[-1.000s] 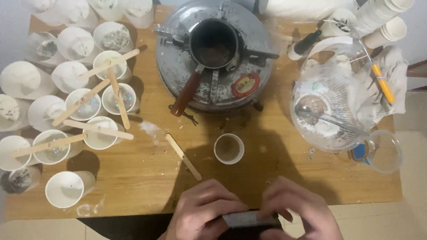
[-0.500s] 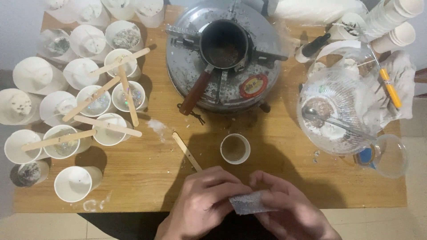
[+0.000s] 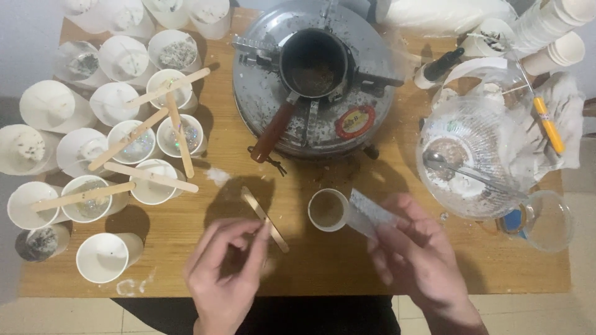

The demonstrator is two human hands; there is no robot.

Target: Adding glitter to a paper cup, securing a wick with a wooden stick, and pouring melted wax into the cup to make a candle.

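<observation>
My table [image 3: 186,248]: wooden, light brown. On it I count a round metal stove [image 3: 310,111] at top centre; many white paper cups [image 3: 93,142] crowding the left side; one small cup [image 3: 327,209] near the middle; a loose wooden stick [image 3: 261,214] just left of it; white spilled powder [image 3: 217,176] beside the left cups; a clear glass jug [image 3: 475,161] at right; a glass lid [image 3: 549,220] at the right edge; stacked cups [image 3: 552,34] top right.
</observation>
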